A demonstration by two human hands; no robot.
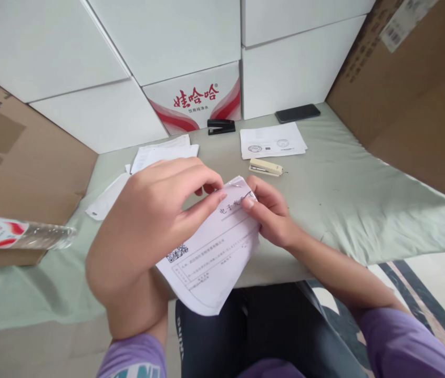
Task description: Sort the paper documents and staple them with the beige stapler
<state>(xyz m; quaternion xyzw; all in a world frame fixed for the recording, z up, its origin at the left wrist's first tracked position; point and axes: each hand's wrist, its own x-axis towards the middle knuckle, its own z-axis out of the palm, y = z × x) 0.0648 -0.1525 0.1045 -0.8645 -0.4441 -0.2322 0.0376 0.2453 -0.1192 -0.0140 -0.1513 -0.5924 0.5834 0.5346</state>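
From the head camera, the left hand (143, 236) and right hand (271, 215) both pinch the top edge of a printed form (210, 252), grips closed on the paper near a staple at its upper corner. The form hangs over the worktop (344, 184) edge, long axis slanting from upper right to lower left. Uneven pulling could tear that corner. A beige stapler (265, 167) lies just beyond, a black stapler (221, 126) farther back.

Matt printed paper sheet (210, 252), wrinkled pale-green cloth table cover (344, 178), glossy black plastic stapler (221, 126), clear shiny plastic bottle (17, 233).
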